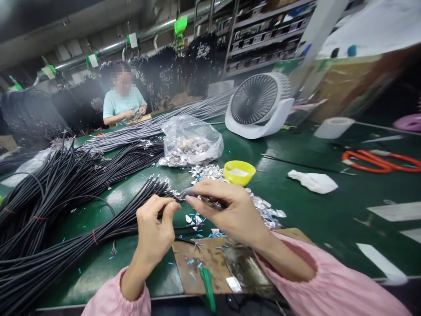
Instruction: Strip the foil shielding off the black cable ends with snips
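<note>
My left hand [156,228] is closed in a pinch on a black cable, whose stripped end shows thin wires [182,197] between my hands. At those wire ends, my right hand [230,208] has thumb and index finger pressed close together. Something grey [188,192] covers or sits at its index fingertip; I cannot tell which. A dark shape under the right fingers is partly hidden. Left of my hands lies a tied bundle of black cables [108,228], their stripped ends pointing toward my fingers. Foil scraps [263,206] and blue bits lie around and below my hands.
A brown board [204,281] with a green-handled tool [207,285] lies nearest me. Beyond are a yellow dish [239,172], a plastic bag of scraps [192,142] and a white fan [259,105]. Orange-handled scissors [378,161] lie right. A person [123,103] sits across the table.
</note>
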A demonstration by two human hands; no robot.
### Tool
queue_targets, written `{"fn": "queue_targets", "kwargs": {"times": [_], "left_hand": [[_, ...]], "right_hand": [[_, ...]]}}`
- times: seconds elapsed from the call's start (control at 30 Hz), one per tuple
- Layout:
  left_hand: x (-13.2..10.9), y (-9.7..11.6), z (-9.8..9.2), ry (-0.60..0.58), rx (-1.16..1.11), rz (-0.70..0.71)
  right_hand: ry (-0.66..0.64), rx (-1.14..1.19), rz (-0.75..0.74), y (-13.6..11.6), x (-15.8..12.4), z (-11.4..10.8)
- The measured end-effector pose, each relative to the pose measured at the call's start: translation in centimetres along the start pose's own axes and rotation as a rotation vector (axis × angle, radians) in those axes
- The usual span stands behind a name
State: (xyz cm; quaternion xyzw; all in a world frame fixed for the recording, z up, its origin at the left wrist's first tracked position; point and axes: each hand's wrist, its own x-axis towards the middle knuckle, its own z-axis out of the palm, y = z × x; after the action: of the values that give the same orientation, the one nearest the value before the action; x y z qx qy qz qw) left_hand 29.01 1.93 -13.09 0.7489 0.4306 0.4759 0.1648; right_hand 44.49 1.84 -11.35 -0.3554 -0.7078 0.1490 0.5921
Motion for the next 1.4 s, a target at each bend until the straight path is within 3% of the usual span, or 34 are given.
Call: {"fn": "queue_targets", "kwargs": {"times": [0.23, 0.33, 0.53, 0.7, 0.93, 1.2, 1.27, 1.4], "left_hand": [[0.0, 0.5, -0.1, -0.045, -0.024, -0.045], [0.2, 0.7, -0.4, -0.077, -0.109, -0.161], [0.9, 0.7, -1.0, -0.184, -0.480, -0.433], [1.1, 1.0, -1.4, -0.292, -0.604, -0.518], [0.9, 1.2, -1.3, -0.214, -0.523, -0.438], [0.1, 0.8, -0.2, -0.048, -0.275, -0.248], [-0.1, 0.6, -0.1, -0.042, -0.299, -0.236], [-0.2, 0.0, 0.0, -0.045, -0.353, -0.193]], "right_hand": [[-0.027, -0.117, -0.084, 0.5, -0.5, 0.1], [-0.009, -0.253, -0.155, 0.5, -0.8, 0.4], [0.038, -0.737, -0.323, 0.6, -1.0, 0.8], [0.063, -0.748, -0.417, 0.8, -1.2, 0.8], [0.064, -0.177, -0.081, 0.4, -0.8, 0.6], [0.108, 0.019, -0.002, 0.2, -0.8, 0.9], [0.119, 0.100, 0.148, 0.1, -0.8, 0.9], [-0.009, 0.468, 0.633, 0.1, -0.3, 1.0]]}}
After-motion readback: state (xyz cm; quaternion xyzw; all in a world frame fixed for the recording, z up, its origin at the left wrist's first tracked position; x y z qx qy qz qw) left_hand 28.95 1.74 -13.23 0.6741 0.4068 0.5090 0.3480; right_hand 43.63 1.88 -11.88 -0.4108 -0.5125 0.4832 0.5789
